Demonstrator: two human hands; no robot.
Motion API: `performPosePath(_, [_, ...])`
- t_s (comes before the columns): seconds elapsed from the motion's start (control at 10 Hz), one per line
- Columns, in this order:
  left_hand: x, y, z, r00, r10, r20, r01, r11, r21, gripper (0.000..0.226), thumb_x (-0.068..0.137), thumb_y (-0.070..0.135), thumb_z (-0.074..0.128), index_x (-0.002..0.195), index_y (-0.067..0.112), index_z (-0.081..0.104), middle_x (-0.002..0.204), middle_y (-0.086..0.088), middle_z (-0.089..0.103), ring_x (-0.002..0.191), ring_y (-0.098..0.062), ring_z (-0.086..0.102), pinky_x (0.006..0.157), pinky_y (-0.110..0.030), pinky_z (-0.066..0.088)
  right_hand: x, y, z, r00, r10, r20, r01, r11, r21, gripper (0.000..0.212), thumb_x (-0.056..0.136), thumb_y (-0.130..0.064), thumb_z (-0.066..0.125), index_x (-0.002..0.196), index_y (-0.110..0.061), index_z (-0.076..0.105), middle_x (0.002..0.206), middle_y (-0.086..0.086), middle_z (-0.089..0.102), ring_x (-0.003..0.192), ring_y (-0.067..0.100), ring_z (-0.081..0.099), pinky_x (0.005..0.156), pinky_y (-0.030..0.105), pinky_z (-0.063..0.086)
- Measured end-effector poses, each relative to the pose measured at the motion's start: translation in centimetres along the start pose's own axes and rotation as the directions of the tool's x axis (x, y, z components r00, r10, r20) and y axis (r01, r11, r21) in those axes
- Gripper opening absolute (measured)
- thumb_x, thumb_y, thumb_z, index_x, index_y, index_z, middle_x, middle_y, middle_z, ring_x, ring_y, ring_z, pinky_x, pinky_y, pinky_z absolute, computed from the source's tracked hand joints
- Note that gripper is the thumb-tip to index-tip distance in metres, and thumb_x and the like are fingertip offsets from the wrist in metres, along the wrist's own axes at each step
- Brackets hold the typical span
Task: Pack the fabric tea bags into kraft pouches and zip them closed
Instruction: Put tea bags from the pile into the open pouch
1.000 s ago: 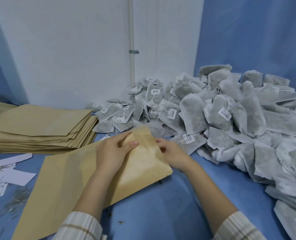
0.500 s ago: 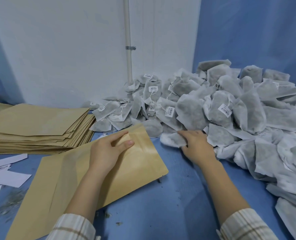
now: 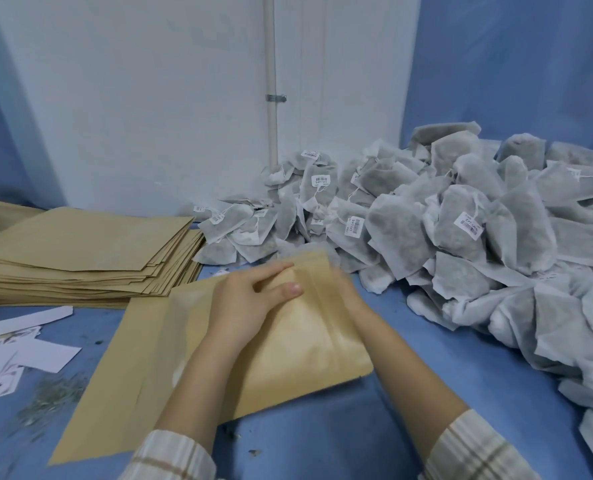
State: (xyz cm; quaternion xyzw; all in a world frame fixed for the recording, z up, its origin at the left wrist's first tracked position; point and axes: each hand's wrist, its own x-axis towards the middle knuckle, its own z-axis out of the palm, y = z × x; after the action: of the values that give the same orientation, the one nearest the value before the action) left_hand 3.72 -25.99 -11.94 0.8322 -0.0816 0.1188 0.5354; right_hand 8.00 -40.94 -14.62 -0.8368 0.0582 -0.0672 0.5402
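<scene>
A blue counter [image 3: 323,441] against a white wall [image 3: 149,98] carries a pouch stack [image 3: 80,251] and a tea-bag heap [image 3: 461,230]. The left hand [image 3: 243,303] rests flat, fingers straight, on the pouch [image 3: 288,358] at its mouth. The right hand [image 3: 348,292] is blurred behind the mouth; its grip can't be told.

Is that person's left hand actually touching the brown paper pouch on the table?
Touching. The head view shows the left hand lying on top of the kraft pouch near its open end, fingers and thumb resting on the paper with no gap visible.
</scene>
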Motion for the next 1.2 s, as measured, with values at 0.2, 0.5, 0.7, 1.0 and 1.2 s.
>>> performPosePath(0.2, [0.3, -0.4, -0.7, 0.996, -0.028, -0.079, 0.039, 0.99, 0.136, 0.037, 0.065, 0.054, 0.074, 0.101, 0.052, 0.065, 0.095, 0.02, 0.065, 0.09, 0.002, 0.054, 0.072, -0.008, 0.037, 0.2, -3.2, 0.1, 0.979, -0.026, 0.202, 0.068, 0.976, -0.206, 0.044, 0.101, -0.012, 0.028, 0.108, -0.037, 0.064, 0.069, -0.013, 0.058, 0.057, -0.007, 0.056, 0.054, -0.001, 0.039])
performPosePath(0.5, [0.2, -1.4, -0.7, 0.933, 0.026, -0.359, 0.085, 0.953, 0.291, 0.039, 0.073, 0.049, 0.072, 0.11, 0.038, 0.068, 0.1, 0.004, 0.072, 0.101, -0.018, 0.06, 0.096, -0.04, 0.04, 6.4, 2.5, -0.7, 0.924, -0.381, -0.017, 0.305, 0.765, -0.568, 0.06, 0.084, -0.017, 0.057, 0.14, -0.022, 0.038, 0.138, 0.006, 0.042, 0.125, 0.025, 0.038, 0.103, 0.034, 0.034])
performPosePath(0.7, [0.3, -2.0, -1.1, 0.912, -0.034, -0.409, 0.131, 0.968, 0.213, 0.042, 0.072, 0.052, 0.072, 0.112, 0.038, 0.067, 0.1, 0.004, 0.071, 0.099, -0.017, 0.06, 0.097, -0.04, 0.04, 6.7, 3.5, -1.0, 0.865, -0.474, -0.163, 0.328, 0.781, -0.531, 0.039, 0.084, -0.027, 0.066, 0.121, -0.021, 0.055, 0.114, 0.003, 0.06, 0.112, 0.025, 0.043, 0.091, 0.031, 0.035])
performPosePath(1.0, [0.2, -1.7, -1.0, 0.903, -0.034, -0.428, 0.124, 0.975, 0.184, 0.042, 0.071, 0.05, 0.073, 0.111, 0.036, 0.068, 0.098, 0.003, 0.072, 0.097, -0.016, 0.06, 0.097, -0.037, 0.039, 4.1, -0.4, -4.3, 0.829, -0.532, 0.171, 0.546, 0.836, -0.046, 0.027, 0.072, -0.003, 0.076, 0.097, -0.014, 0.074, 0.102, -0.014, 0.064, 0.101, 0.003, 0.058, 0.089, 0.012, 0.043])
performPosePath(1.2, [0.1, -0.9, -0.5, 0.913, 0.023, -0.408, 0.059, 0.981, 0.186, 0.041, 0.068, 0.05, 0.074, 0.106, 0.036, 0.07, 0.084, 0.011, 0.069, 0.091, -0.014, 0.059, 0.095, -0.042, 0.04, 2.2, -2.1, -0.2, 0.793, -0.373, 0.482, 0.342, 0.927, 0.156, 0.033, 0.086, 0.0, 0.058, 0.071, -0.028, 0.065, 0.061, -0.023, 0.064, 0.058, -0.012, 0.057, 0.056, 0.009, 0.044])
